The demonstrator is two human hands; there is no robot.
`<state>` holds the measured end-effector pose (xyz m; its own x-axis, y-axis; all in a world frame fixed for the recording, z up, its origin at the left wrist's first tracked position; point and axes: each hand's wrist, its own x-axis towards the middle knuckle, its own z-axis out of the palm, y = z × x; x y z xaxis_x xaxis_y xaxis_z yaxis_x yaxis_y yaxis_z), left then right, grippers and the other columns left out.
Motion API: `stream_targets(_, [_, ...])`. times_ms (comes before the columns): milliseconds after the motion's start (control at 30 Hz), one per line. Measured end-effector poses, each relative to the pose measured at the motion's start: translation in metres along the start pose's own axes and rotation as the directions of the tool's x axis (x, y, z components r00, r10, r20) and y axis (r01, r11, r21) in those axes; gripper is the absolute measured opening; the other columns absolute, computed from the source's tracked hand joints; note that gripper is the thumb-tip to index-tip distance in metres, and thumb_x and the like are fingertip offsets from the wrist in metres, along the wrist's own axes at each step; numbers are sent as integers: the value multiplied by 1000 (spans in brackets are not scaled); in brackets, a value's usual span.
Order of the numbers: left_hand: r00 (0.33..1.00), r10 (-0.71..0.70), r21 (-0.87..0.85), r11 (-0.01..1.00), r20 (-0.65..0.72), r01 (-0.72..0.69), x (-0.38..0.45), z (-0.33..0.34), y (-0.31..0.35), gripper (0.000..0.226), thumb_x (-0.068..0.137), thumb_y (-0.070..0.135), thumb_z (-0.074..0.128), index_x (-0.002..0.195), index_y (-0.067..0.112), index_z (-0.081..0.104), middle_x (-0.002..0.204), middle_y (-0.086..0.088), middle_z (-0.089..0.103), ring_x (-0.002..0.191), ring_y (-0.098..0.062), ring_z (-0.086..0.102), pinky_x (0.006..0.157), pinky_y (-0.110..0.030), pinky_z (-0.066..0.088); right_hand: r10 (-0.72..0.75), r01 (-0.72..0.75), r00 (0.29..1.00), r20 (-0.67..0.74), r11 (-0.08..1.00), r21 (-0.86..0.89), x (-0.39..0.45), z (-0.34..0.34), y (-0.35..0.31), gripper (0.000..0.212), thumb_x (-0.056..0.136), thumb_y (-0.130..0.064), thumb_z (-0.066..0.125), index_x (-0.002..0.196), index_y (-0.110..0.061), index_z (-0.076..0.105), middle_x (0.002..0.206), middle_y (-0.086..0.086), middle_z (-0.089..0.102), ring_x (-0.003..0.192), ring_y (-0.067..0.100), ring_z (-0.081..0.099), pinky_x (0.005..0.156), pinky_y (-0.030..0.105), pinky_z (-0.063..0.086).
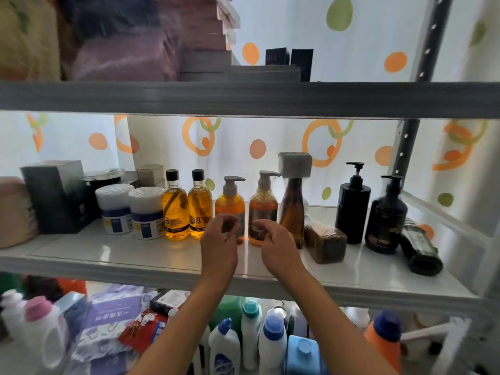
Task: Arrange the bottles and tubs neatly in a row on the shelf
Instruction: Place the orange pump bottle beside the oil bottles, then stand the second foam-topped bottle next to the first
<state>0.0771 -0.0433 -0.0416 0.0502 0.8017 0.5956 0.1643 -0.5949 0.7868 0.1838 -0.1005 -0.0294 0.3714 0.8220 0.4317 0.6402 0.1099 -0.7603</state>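
Observation:
On the white middle shelf (135,255) a row stands: two white tubs (115,208) (147,212), two amber black-capped bottles (175,209) (199,208), two orange pump bottles (231,198) (263,201), a brown bottle with a grey cap (293,207), and two black pump bottles (353,204) (387,215). A brown wrapped pack (326,243) and a dark bottle (420,250) lie on their sides. My left hand (220,244) and right hand (276,244) hover just in front of the orange pump bottles, fingers curled and apart, holding nothing.
A dark box (58,196) and small boxes stand at the shelf's left. The upper shelf beam (243,100) runs overhead. Detergent bottles (273,339) and packets crowd the lower shelf. A metal upright (405,147) stands at the right. Bare shelf surface lies along the front edge.

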Motion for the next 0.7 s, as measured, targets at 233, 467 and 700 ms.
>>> stream_targets(233, [1000,9,-70,998,27,-7,-14,17,25,12,90,9,62,97,19,66,91,0,67,88,-18,65,74,-45,59,46,-46,998,-36,999,-7,-16,-43,-6,34,98,-3,37,116,-14,63,119,4,63,105,12,55,87,18,41])
stream_targets(467, [998,-22,-79,997,52,26,-35,58,62,10,93,12,59,96,22,61,93,3,64,85,-11,61,71,-19,49,79,-80,990,-114,997,-7,-30,-103,8,34,93,2,38,107,-14,66,112,7,66,91,15,58,72,17,46])
stream_targets(700, [990,-68,-207,974,121,92,-38,110,89,12,92,9,60,93,22,62,92,5,66,81,-4,61,68,-17,50,120,-128,981,-154,991,-47,-38,-148,34,42,85,8,37,108,-12,66,113,8,63,106,17,58,81,19,44])
